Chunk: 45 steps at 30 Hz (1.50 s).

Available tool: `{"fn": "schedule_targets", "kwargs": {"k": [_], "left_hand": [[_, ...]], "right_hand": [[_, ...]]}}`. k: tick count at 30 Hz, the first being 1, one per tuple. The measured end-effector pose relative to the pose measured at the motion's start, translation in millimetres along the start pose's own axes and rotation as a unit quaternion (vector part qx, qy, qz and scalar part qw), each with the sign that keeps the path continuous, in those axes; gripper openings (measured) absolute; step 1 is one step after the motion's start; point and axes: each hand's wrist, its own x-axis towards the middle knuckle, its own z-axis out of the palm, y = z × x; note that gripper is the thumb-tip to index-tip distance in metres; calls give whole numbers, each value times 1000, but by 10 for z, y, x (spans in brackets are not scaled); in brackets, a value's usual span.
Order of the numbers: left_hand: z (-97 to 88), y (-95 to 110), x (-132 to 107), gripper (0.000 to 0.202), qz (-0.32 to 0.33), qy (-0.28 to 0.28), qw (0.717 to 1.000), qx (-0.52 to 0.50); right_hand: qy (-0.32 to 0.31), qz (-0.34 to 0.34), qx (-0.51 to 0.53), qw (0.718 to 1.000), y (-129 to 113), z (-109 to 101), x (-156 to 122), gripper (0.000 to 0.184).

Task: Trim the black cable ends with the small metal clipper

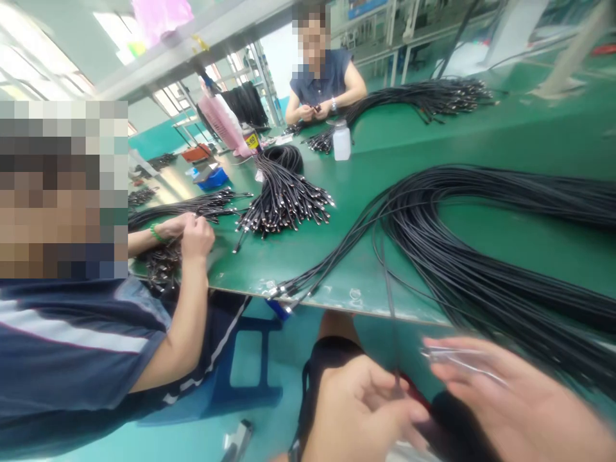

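My left hand (363, 414) and my right hand (522, 401) hang blurred below the front edge of the green workbench (346, 298). Thin silver metal cable ends (462, 364) lie along the fingers of my right hand. A large loop of black cables (481, 250) spreads over the bench and trails down towards my right hand. A dark cable seems to run close to my left hand, though blur hides whether that hand grips anything. A dark object (457, 427) sits between my hands, partly hidden.
A co-worker's hands (185, 231) work at cable ends on the left, and another person (325, 83) works across the bench. Black cable bundles (283, 189), a white plastic bottle (341, 141) and a blue tray (212, 178) stand on the bench. A blue stool (245, 366) stands below.
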Motion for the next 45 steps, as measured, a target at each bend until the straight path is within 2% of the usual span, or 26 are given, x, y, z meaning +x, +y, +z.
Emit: {"fn": "schedule_targets", "kwargs": {"k": [3, 6, 10, 14, 26, 29, 32, 34, 38, 42, 45], "left_hand": [[59, 100, -39, 28, 13, 29, 999, 28], [73, 142, -73, 27, 27, 37, 997, 65], [77, 154, -93, 21, 23, 36, 996, 84], [85, 146, -96, 22, 22, 28, 994, 108], [113, 161, -104, 26, 17, 41, 990, 136], [102, 150, -102, 27, 14, 41, 989, 142], [73, 124, -43, 24, -1, 9, 992, 125], [53, 99, 27, 26, -32, -28, 997, 70], [22, 47, 124, 34, -78, -68, 994, -28], [-22, 39, 84, 18, -25, -123, 992, 0], [-54, 65, 42, 20, 35, -165, 982, 84]], "right_hand": [[0, -26, -29, 999, -88, 188, -72, 16], [-14, -57, -68, 996, -135, 266, -156, 16], [-29, -50, -64, 996, -144, 264, -263, 15], [-46, -81, -59, 994, -167, 250, -321, 13], [-60, -86, -53, 993, -296, 339, -276, 15], [-46, -94, -73, 992, -290, 330, -262, 15], [-19, -94, -109, 989, -273, 316, -255, 16], [-2, -90, -123, 988, -255, 304, -254, 16], [-18, -64, -68, 995, -186, 267, -251, 14], [-66, -20, 41, 997, -104, 224, -245, 14], [-70, -16, 61, 996, -105, 214, -240, 14]]}}
